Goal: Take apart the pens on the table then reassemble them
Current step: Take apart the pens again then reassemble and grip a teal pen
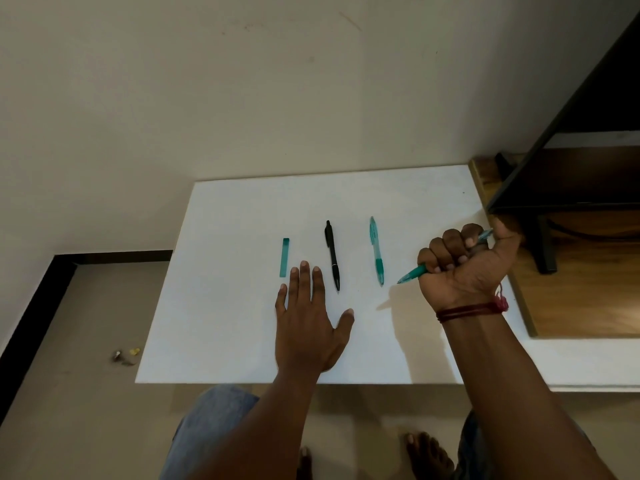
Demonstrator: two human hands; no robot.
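On the white table (242,220) lie a black pen (332,255) in the middle and a teal pen (376,250) to its right, both pointing toward me. A short teal pen piece (284,257) lies apart on the left. My right hand (464,261) grips a second teal pen (414,273) in its fist at the right, tip pointing left and down, just above the table. My left hand (310,323) rests flat on the table with straight fingers, between the teal piece and the black pen, touching neither.
A dark shelf unit (571,161) on a wooden surface (588,299) stands close on the right, next to my right hand. A wall runs behind the table. Small scraps (125,355) lie on the floor to the left. My knees and bare feet are below the table's front edge.
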